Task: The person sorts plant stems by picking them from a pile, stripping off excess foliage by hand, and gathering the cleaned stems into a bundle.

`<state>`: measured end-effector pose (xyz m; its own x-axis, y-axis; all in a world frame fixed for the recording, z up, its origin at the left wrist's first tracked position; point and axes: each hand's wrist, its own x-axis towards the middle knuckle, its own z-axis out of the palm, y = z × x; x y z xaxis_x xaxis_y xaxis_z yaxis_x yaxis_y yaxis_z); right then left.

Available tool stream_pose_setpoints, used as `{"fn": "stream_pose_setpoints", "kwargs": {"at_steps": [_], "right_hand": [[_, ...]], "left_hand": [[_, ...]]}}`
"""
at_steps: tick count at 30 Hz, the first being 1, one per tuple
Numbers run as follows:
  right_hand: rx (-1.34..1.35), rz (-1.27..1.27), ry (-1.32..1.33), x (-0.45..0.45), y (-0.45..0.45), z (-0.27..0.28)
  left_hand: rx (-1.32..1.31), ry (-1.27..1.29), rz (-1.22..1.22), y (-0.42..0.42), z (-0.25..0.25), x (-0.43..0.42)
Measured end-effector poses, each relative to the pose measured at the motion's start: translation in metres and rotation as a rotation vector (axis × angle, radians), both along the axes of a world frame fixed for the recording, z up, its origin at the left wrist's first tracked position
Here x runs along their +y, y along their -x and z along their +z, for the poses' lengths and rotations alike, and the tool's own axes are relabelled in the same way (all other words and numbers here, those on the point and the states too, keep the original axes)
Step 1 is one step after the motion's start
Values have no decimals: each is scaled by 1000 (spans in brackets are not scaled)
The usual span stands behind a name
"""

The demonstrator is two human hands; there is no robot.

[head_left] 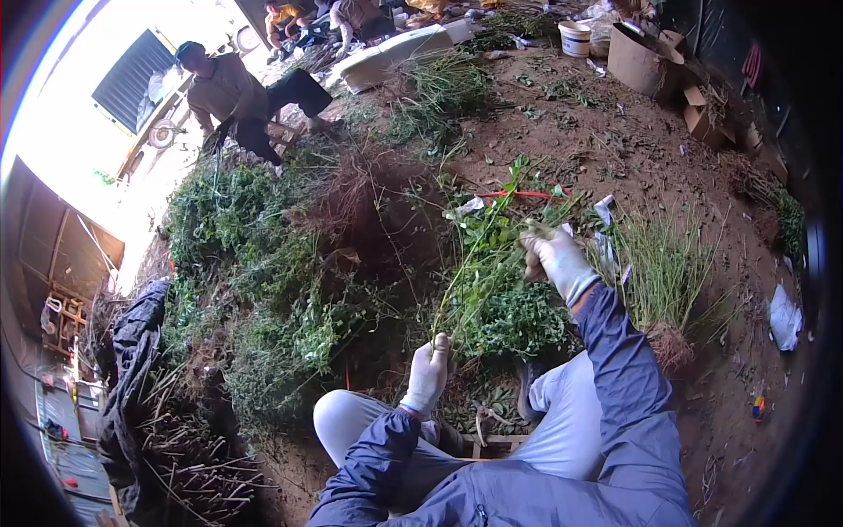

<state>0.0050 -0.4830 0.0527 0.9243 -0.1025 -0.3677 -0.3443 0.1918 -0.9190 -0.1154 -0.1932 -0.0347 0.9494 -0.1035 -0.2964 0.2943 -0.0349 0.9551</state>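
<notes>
My left hand (428, 373), in a pale glove, is closed round the lower end of a long green plant stem (452, 294) in front of my knees. The stem slants up and to the right. My right hand (558, 259), also gloved, is up and to the right beside the leafy upper part of the plants, its fingers closed; what it grips is hard to make out. Below it lies a leafy green bundle (518, 321). A red strip (522, 193) lies on the ground beyond. To the right, thin green stems (663, 272) end in brown roots.
A large heap of cut plants (263, 307) spreads to the left. A seated person (230, 97) is beyond it, others farther back. A white bucket (575, 39) and a brown tub (645, 61) stand at the back right; white plastic (784, 318) lies far right.
</notes>
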Motion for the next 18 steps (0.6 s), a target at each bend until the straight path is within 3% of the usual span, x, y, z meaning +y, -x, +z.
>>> {"fn": "stream_pose_setpoints", "kwargs": {"at_steps": [1, 2, 6, 7, 9, 11, 13, 15, 16, 18], "right_hand": [[-19, -37, -18, -6, 0, 3], [-39, -92, -236, -15, -3, 2], [-315, -288, -398, -52, -5, 9], [-383, -279, -327, -62, -6, 6], [-329, -223, 131, -72, 3, 6], [-277, -53, 171, -70, 7, -8], [-144, 241, 389, -59, 14, 3], [-354, 521, 805, -55, 14, -4], [-413, 466, 865, -44, 16, -4], [-390, 300, 747, -29, 16, 10]], "left_hand": [[12, -24, 5, 0, -1, 1], [27, -48, 10, 0, -3, 3], [23, 9, 79, -3, -11, 11], [42, 4, 115, -4, -15, 12], [30, 23, 89, -5, -7, 14], [39, 32, 107, -6, -9, 14], [33, 25, 95, -7, -15, 13], [13, -6, 76, -8, -20, 11], [6, -15, 68, -8, -19, 9], [-9, -50, 55, -8, -21, 9]]}}
